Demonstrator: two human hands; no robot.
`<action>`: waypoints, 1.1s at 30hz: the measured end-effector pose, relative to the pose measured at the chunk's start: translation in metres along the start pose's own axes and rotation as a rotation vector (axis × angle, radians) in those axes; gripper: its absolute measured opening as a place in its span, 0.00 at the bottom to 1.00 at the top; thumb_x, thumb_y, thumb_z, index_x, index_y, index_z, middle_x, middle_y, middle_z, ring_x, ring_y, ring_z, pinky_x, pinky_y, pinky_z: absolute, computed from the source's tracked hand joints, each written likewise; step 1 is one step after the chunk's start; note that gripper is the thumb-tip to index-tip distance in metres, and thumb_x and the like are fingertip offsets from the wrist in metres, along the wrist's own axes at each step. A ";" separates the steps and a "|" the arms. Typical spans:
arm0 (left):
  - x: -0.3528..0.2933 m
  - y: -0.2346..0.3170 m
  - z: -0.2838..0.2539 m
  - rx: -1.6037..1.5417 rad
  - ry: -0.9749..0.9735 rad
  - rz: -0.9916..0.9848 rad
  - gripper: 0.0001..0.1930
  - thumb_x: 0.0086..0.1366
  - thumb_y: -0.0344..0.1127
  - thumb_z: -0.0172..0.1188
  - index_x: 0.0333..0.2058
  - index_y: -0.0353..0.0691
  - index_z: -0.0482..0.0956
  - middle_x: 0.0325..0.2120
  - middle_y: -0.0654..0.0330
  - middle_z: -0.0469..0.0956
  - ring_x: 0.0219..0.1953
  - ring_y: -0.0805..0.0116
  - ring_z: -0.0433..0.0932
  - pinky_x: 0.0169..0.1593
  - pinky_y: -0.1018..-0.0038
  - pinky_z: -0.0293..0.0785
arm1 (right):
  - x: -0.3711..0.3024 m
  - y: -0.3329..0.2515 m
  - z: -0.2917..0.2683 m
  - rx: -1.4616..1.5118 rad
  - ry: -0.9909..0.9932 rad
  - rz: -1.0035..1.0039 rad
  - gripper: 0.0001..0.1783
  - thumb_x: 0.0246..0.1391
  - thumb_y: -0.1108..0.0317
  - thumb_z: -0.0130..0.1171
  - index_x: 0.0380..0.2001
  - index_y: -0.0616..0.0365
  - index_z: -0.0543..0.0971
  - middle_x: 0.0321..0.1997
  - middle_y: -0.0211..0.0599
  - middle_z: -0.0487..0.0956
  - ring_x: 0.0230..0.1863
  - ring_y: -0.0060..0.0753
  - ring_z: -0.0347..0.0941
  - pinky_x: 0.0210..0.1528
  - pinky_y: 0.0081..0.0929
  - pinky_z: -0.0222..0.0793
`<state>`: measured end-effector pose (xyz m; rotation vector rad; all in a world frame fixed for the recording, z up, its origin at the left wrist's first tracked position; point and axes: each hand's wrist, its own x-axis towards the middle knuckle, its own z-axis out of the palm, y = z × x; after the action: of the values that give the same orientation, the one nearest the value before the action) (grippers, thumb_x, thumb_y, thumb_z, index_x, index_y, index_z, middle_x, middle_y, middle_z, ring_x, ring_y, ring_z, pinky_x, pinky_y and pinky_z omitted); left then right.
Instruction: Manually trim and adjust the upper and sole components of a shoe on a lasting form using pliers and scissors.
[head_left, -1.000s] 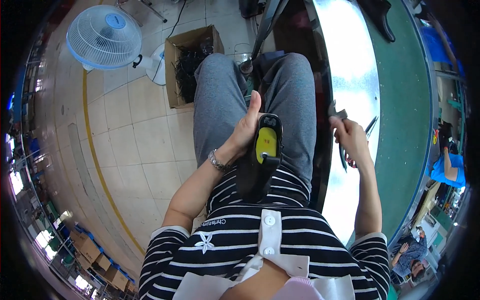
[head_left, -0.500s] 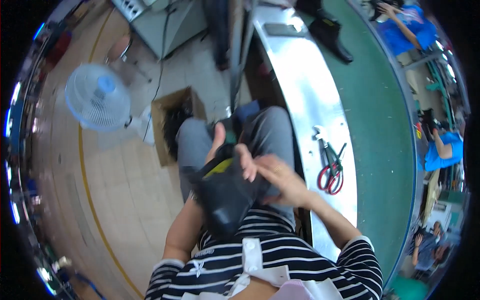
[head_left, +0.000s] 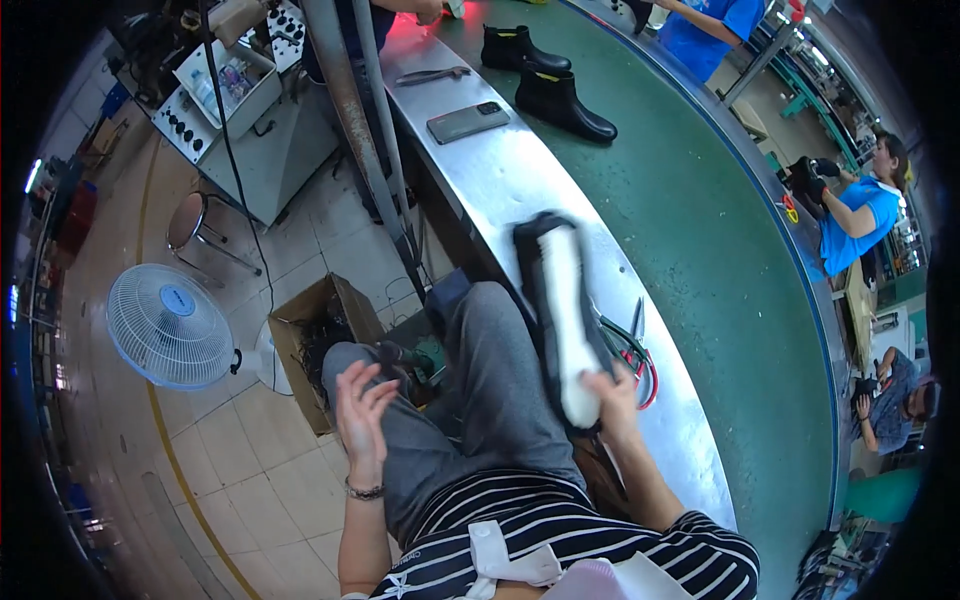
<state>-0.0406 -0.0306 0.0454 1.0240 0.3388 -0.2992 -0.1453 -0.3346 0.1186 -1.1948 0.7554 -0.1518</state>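
Note:
A black ankle boot (head_left: 528,250) is in my right hand (head_left: 615,405), gripped near its lower end. Its white sole faces up, and motion smears it a little. The boot lies lengthwise over the near edge of the shiny metal ledge (head_left: 500,185), partly covering red-handled scissors (head_left: 650,380); I cannot tell if it touches them. My left hand (head_left: 363,412) hovers by my left knee, fingers apart, holding nothing. Farther off, two black boots (head_left: 562,105) stand upright on the green belt (head_left: 700,300).
On the ledge's far part lie a dark phone (head_left: 468,122) and a metal hand tool (head_left: 432,76). A cardboard box (head_left: 290,350) with dark scraps sits left of my knees, beside a white fan (head_left: 170,325). Metal posts (head_left: 355,130) rise ahead. Co-workers (head_left: 862,215) sit across the belt.
The boot went from between both hands at my lap to the right, over the ledge, sole up. My left hand let go and moved left. The view has shifted too.

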 end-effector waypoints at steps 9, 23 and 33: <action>0.016 0.001 -0.050 0.864 0.405 0.539 0.21 0.74 0.44 0.43 0.55 0.32 0.68 0.50 0.50 0.72 0.50 0.60 0.73 0.54 0.69 0.68 | 0.175 -0.042 -0.118 -0.176 0.677 -0.547 0.49 0.52 0.56 0.68 0.67 0.67 0.53 0.51 0.46 0.75 0.49 0.31 0.71 0.55 0.24 0.62; 0.069 -0.029 -0.054 1.316 0.528 0.571 0.22 0.68 0.42 0.51 0.53 0.31 0.70 0.53 0.41 0.70 0.57 0.45 0.67 0.61 0.58 0.61 | 0.340 -0.111 0.067 -0.471 -0.102 -0.545 0.26 0.58 0.63 0.60 0.57 0.63 0.72 0.36 0.34 0.79 0.33 0.24 0.79 0.38 0.21 0.72; 0.073 -0.025 -0.030 1.289 0.599 0.461 0.21 0.68 0.44 0.52 0.53 0.36 0.70 0.53 0.46 0.69 0.56 0.47 0.68 0.58 0.59 0.65 | 0.640 -0.171 0.098 -0.361 -0.048 -0.685 0.32 0.58 0.63 0.60 0.62 0.62 0.64 0.53 0.45 0.75 0.52 0.39 0.73 0.53 0.29 0.70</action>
<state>0.0117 -0.0231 -0.0187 2.4290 0.4291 0.2933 0.4403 -0.6350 -0.0031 -1.7653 0.3082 -0.5670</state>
